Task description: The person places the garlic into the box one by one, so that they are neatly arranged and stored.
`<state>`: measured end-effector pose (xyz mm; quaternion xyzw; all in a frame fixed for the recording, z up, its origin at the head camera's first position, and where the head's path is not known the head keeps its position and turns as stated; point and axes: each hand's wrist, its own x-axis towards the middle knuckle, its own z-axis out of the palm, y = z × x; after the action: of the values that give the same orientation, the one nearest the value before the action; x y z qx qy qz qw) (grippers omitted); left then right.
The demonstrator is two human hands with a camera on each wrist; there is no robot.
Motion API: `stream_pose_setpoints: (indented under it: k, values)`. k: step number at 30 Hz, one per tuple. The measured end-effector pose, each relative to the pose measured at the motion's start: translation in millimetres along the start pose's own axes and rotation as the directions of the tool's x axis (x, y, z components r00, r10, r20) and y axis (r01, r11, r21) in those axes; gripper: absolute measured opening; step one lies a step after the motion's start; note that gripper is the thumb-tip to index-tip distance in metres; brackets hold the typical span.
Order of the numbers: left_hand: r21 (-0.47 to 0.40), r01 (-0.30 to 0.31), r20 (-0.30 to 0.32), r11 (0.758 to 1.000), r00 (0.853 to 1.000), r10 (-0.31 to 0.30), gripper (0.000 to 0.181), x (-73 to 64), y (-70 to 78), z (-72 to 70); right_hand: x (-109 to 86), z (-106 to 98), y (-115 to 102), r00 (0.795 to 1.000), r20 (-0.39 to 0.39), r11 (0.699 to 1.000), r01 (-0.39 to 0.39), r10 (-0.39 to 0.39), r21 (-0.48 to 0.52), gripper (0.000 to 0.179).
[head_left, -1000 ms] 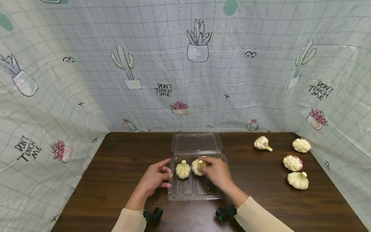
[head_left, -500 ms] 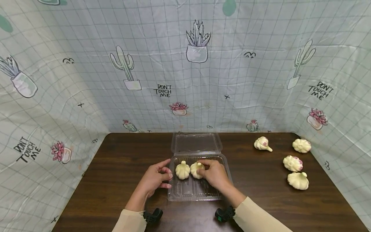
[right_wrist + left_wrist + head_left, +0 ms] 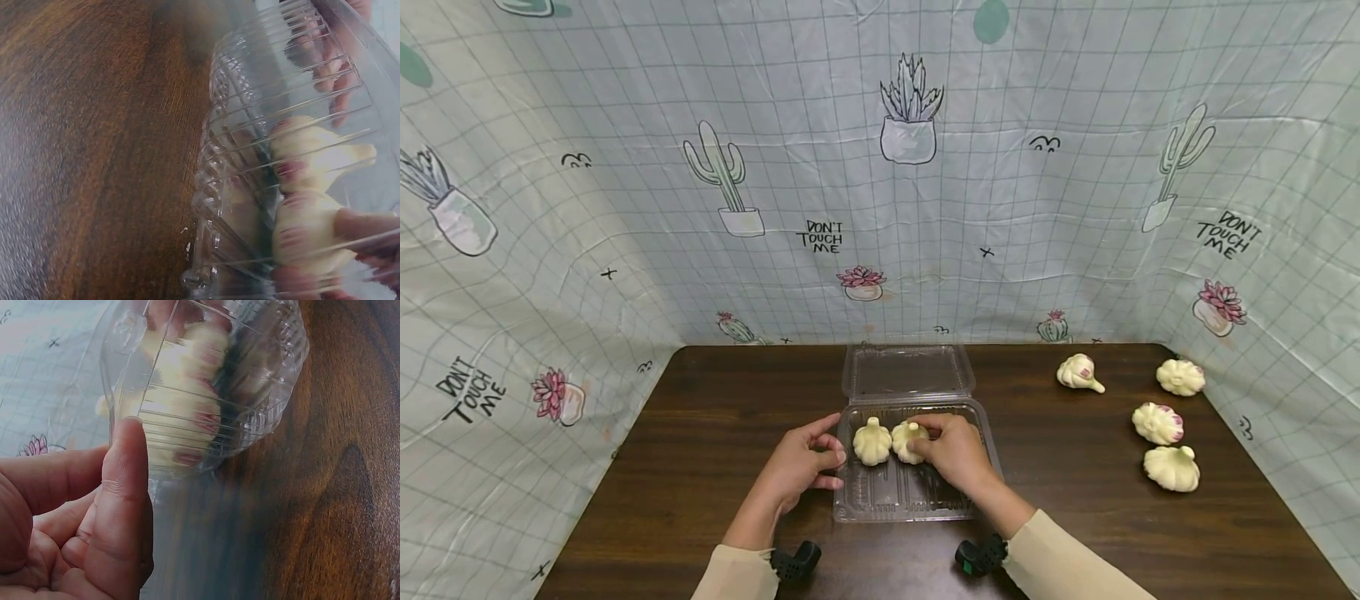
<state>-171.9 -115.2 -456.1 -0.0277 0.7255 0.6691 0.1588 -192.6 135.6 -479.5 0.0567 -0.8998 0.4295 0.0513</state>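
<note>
Only the wrist views show pink on the boxed garlic bulbs (image 3: 306, 149).

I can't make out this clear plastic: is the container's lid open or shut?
Open: in the head view the lid is folded back behind the container, not over the garlic bulbs inside.

"DON'T TOUCH ME" three times on cactus-print curtain (image 3: 955, 204).

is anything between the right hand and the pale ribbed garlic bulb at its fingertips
Nothing visible: the right hand pinches the pale cream ribbed garlic bulb directly, inside the open clear plastic container.
</note>
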Motion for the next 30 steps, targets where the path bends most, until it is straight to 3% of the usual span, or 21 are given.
stream_pose_setpoints:
  k: [13, 19, 30]
  values:
    - [0.001, -0.007, 0.009, 1.0, 1.0, 0.007, 0.067, -0.7, 1.0, -1.3, 0.4, 0, -2, 1.0, 0.01, 0.999, -0.027, 0.027, 0.03, 0.037]
    - [-0.005, -0.016, 0.015, 1.0, 1.0, 0.016, 0.067, -0.4, 0.1, -0.9, 0.2, -4, -4, 0.999, 0.019, 1.0, -0.027, 0.027, -0.009, 0.042]
    - [0.008, -0.027, 0.007, 1.0, 1.0, 0.026, 0.067, -1.5, -0.6, -0.3, -8.2, -29, -13, 0.994, 0.095, 0.998, -0.055, 0.057, -0.022, 0.053]
